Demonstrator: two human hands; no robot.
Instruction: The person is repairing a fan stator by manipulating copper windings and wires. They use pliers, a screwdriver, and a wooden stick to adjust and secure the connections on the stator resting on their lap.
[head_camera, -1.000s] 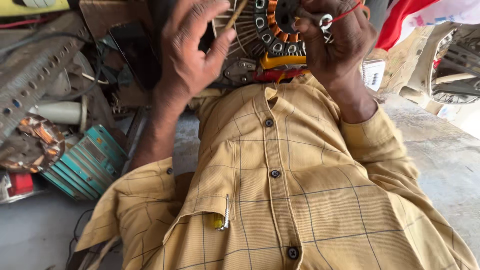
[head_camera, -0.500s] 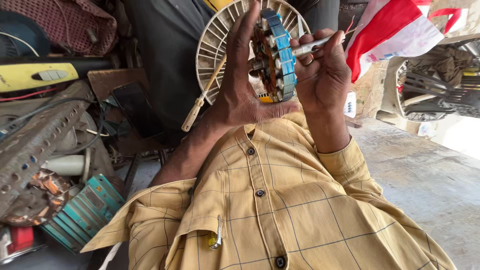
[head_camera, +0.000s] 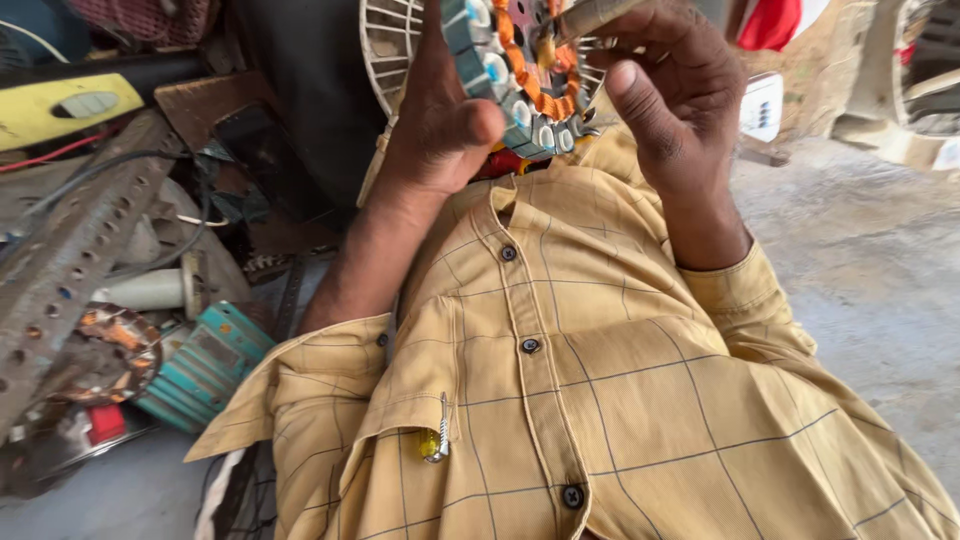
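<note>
My left hand (head_camera: 440, 120) is raised in front of a yellow checked shirt (head_camera: 600, 380) and grips a round motor stator (head_camera: 520, 95) with blue-white bobbins and copper windings, thumb pressed on its rim. My right hand (head_camera: 670, 90) is closed around a thin metal tool (head_camera: 590, 15) whose tip rests on the windings at the top edge. A white slatted fan guard (head_camera: 385, 40) shows behind the stator. A small yellow-handled screwdriver (head_camera: 435, 440) is clipped in the shirt pocket.
Clutter lies at the left: a perforated metal angle bar (head_camera: 60, 260), a yellow tool body (head_camera: 60, 105), a teal ribbed part (head_camera: 200, 365), and copper-wound scraps (head_camera: 120, 340). A white switch box (head_camera: 762, 105) and grey concrete floor (head_camera: 870, 260) are at the right.
The hands and stator now fill the top of the view, larger and closer. The stator has tilted edge-on, and the right hand's tool has come onto the windings.
</note>
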